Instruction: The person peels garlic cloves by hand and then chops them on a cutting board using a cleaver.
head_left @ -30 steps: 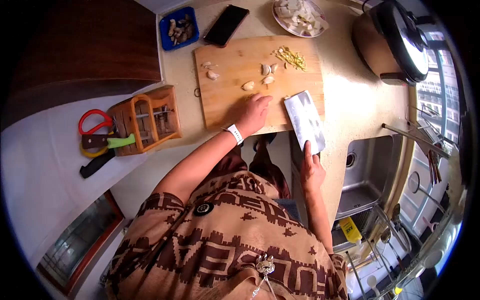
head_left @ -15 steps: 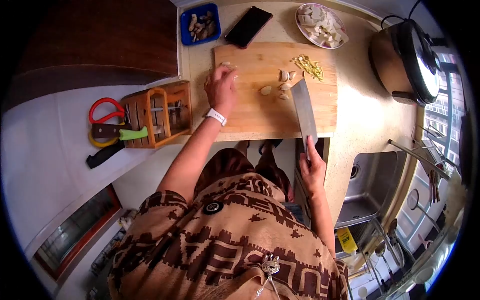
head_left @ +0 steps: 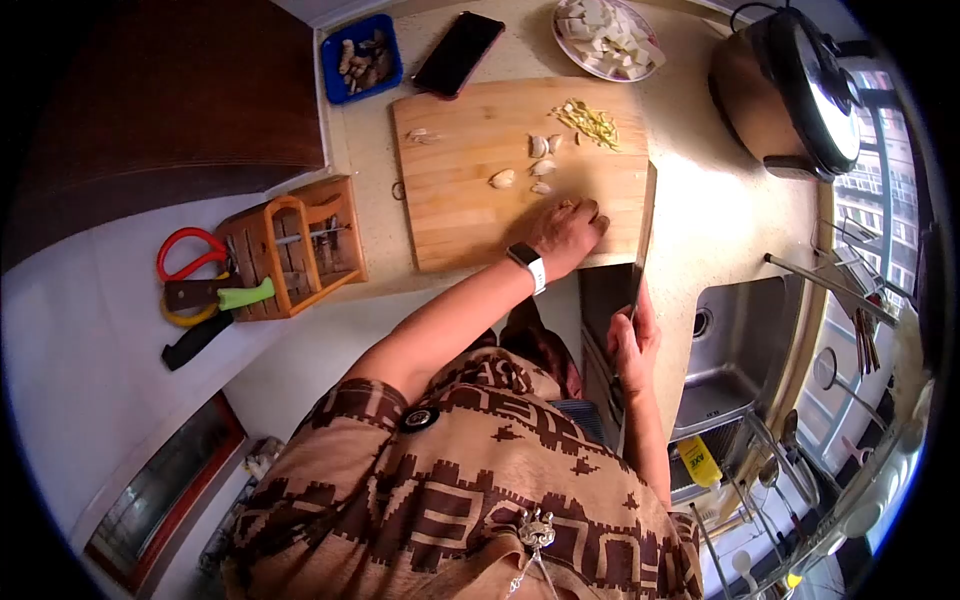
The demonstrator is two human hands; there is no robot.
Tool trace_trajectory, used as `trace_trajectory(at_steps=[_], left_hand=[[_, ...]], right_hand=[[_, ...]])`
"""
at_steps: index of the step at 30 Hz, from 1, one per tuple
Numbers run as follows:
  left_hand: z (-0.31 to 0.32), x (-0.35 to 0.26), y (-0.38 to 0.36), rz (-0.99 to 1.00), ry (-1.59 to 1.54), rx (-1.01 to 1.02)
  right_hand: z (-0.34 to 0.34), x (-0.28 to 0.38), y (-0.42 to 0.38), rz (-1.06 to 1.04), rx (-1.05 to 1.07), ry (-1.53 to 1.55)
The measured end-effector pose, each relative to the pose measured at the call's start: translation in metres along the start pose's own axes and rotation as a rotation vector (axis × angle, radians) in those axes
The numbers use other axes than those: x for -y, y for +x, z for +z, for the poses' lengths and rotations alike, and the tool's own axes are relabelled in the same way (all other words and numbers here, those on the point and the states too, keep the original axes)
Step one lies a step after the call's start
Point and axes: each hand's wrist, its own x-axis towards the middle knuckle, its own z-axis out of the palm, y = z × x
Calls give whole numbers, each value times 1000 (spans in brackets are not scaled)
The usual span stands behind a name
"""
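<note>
Clasped the cleaver [head_left: 648,225] with the right hand [head_left: 636,345]; curled the left hand [head_left: 572,235] right of centre, could not tell if pinching anything.

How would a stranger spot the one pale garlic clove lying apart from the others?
Start at the rectangular light-wood cutting board on the beige counter. Near its middle, find four small whitish garlic cloves. It's the cream clove to their left, with bare wood between, while they sit close together.
</note>
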Motion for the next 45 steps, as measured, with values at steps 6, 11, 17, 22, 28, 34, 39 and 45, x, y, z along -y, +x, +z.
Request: trace_trajectory(at_steps=[6,11,17,22,28,34,39,45], left_hand=[[9,18,-14,-265,-221,-22],[-3,36,-57,-416,-271,57],[-9,32,-45,-420,-327,49],[-13,31,-44,-430,-322,74],[1,9,-31,-383,-270,-9],[12,3,12,-52,95,150],[-34,47,0,-122,234,-103],[-115,140,-25,-493,478,-217]], right_hand=[[-8,-28,-5,-479,-157,-863],[8,-66,-2,-132,58,-1467],[7,-60,5,-242,-41,-1433],[9,-59,1,-213,0,-1426],[2,-33,6,-341,-246,-1087],[7,-11,20,-526,-353,-864],[5,-24,3,-304,-227,-725],[9,-24,-3,-264,-165,-689]])
